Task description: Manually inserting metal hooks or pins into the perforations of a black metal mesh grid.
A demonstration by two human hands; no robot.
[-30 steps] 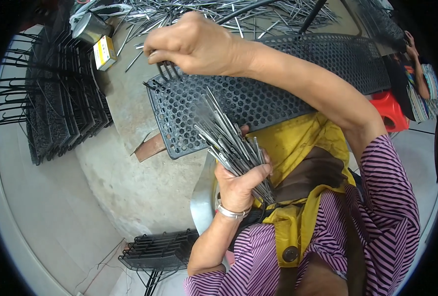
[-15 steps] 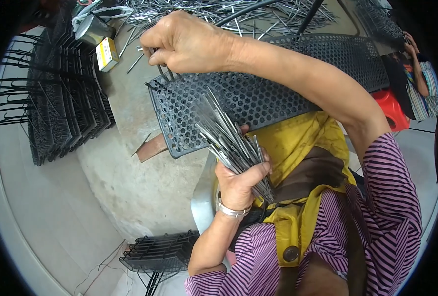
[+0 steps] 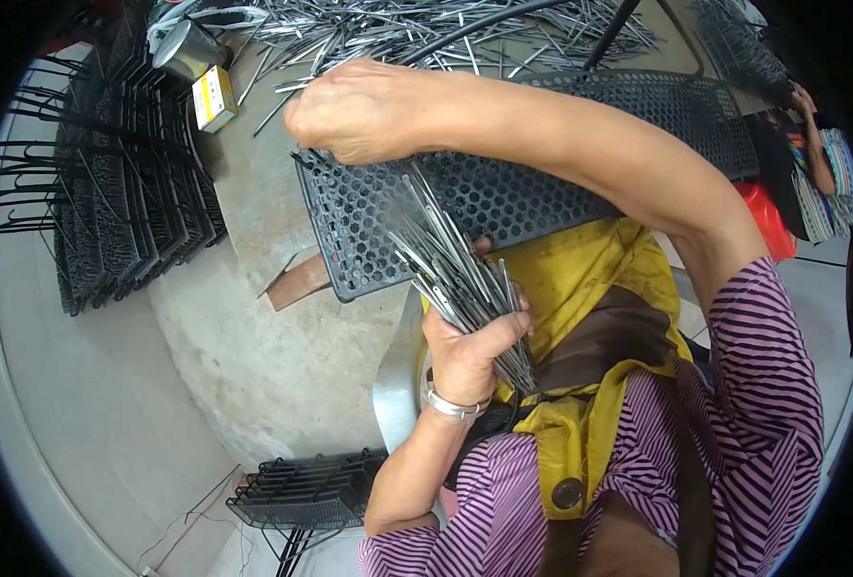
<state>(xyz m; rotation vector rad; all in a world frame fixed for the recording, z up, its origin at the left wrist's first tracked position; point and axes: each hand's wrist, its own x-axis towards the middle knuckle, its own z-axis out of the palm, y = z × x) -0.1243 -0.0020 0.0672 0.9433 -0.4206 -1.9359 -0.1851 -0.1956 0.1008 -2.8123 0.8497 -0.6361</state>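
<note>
A thick bundle of thin grey metal rods (image 3: 460,279) is gripped by my left hand (image 3: 470,358), its thumb across them and their upper ends fanned out. Beyond it, a long black perforated metal tray (image 3: 532,207) with a honeycomb of holes lies at a slant. My right hand (image 3: 359,111) is over the tray's far left corner, its fingers curled and turned downward. The back of that hand hides its fingertips and whatever is in them. Short dark prongs show at the corner beside it.
Loose metal rods (image 3: 426,34) are heaped at the back. A metal can (image 3: 191,50) and yellow-white box (image 3: 214,99) stand far left. Stacked black racks (image 3: 124,192) with hooked wires fill the left; more racks (image 3: 311,490) sit below. Another person's arm (image 3: 811,144) shows at right.
My right hand has come down and slightly right toward the tray's corner; the rods seen beneath its fingers before are now hidden. The left hand keeps its bundle nearly in place.
</note>
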